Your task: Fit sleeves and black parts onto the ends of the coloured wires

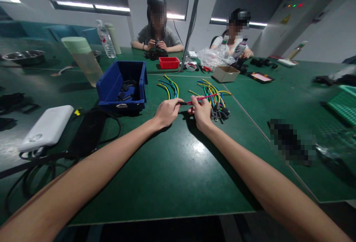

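My left hand (pixel 168 113) is closed, pinching a short black sleeve-like piece (pixel 183 103) between thumb and fingertips. My right hand (pixel 202 114) is closed on a thin red-pink strip (pixel 208 96) whose near end meets the black piece; whether it is a wire or a slim tool I cannot tell. Just beyond my left hand lies a small group of yellow, green and blue wires (pixel 176 89). A larger bunch of similar wires (pixel 213 90) lies behind and beside my right hand, with black ends and metal lugs towards me.
A blue bin (pixel 122 105) with small black pieces stands left of my hands. Further left are a white power bank (pixel 47 127), cables and a tilted bottle (pixel 83 60). A metal pole (pixel 191 23), red tray (pixel 169 63) and carton (pixel 226 74) stand beyond; two people sit opposite.
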Motion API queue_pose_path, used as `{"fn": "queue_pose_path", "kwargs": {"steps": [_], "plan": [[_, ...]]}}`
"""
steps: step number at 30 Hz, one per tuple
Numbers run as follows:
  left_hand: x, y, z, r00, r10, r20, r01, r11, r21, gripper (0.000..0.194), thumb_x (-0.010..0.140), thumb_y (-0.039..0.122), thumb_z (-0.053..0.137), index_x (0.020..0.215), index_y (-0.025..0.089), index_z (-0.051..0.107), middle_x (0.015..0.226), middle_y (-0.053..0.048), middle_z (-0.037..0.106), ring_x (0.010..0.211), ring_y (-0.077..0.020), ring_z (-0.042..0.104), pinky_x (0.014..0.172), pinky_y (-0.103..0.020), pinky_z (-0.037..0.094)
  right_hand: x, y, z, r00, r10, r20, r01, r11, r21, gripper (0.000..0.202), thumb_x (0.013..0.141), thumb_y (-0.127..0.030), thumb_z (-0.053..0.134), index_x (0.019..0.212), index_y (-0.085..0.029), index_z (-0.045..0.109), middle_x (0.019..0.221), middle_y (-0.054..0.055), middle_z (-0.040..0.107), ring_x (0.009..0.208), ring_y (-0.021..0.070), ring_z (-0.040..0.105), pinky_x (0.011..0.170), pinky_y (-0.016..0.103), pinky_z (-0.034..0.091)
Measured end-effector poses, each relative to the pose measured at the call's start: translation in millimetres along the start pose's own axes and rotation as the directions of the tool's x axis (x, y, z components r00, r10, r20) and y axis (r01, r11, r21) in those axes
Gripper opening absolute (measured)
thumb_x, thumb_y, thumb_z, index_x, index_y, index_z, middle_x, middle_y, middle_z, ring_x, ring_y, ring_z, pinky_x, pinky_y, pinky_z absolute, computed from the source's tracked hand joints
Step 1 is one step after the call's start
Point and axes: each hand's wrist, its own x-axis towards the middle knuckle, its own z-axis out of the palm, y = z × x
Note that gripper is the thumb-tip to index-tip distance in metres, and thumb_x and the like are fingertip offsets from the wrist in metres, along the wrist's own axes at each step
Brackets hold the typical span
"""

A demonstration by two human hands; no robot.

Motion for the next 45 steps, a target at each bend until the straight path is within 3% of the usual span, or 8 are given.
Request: {"fn": "queue_pose_path", "kwargs": {"steps": [18, 24, 38, 45], "plan": [[2.2, 0.5, -1.5, 0.999, -0.042, -0.013, 0.04, 0.993, -0.114, 0.03, 0.088, 0.012, 0.045, 0.11, 0.012, 0.065, 0.081, -0.006, 0.07, 0.063, -0.0119, 0.064, 0.071, -0.026, 0.052, 0.7, -2.4, -0.5, 1.0, 0.001, -0.022, -0.001, 1.0, 0.015, 0.041, 0.064, -0.051, 0.072, 0.08, -0.018, 0.053, 0.06, -0.004, 0.06, 0.038, 0.0062, 0.05, 0.035, 0.017, 0.036], [1.2, -2.4, 0.3, 0.999, -0.032, 0.002, 0.032, 0.991, -0.128, 0.031, 0.089, 0.013, 0.044, 0.114, 0.012, 0.062, 0.082, -0.005, 0.07, 0.053, -0.0091, 0.059, 0.064, -0.025, 0.051, 0.9, -2.8, -1.4, 1.0, 0.024, -0.006, -0.024, 1.0, 0.015, 0.044, 0.062, -0.053, 0.074, 0.078, -0.018, 0.053, 0.062, -0.003, 0.062, 0.038, 0.0063, 0.051, 0.035, 0.017, 0.037], [1.0, -4.9, 0.9, 1.0, -0.019, 0.012, 0.02, 0.989, -0.149, 0.032, 0.089, 0.014, 0.044, 0.116, 0.012, 0.062, 0.087, -0.006, 0.07, 0.053, -0.0086, 0.058, 0.061, -0.024, 0.051, 1.5, -2.6, -2.5, 0.999, 0.019, 0.032, -0.019, 1.0, 0.024, 0.041, 0.062, -0.052, 0.073, 0.077, -0.017, 0.056, 0.064, -0.002, 0.063, 0.038, 0.0061, 0.05, 0.036, 0.018, 0.037], [0.5, -0.5, -1.2, 1.0, -0.023, 0.006, 0.023, 0.987, -0.159, 0.031, 0.088, 0.013, 0.045, 0.114, 0.012, 0.063, 0.077, -0.004, 0.069, 0.05, -0.0085, 0.057, 0.062, -0.025, 0.051, 3.0, -1.8, -3.6, 0.999, 0.029, 0.044, -0.03, 0.999, 0.01, 0.043, 0.061, -0.053, 0.074, 0.077, -0.017, 0.058, 0.065, -0.001, 0.064, 0.04, 0.006, 0.051, 0.037, 0.018, 0.037]]}}
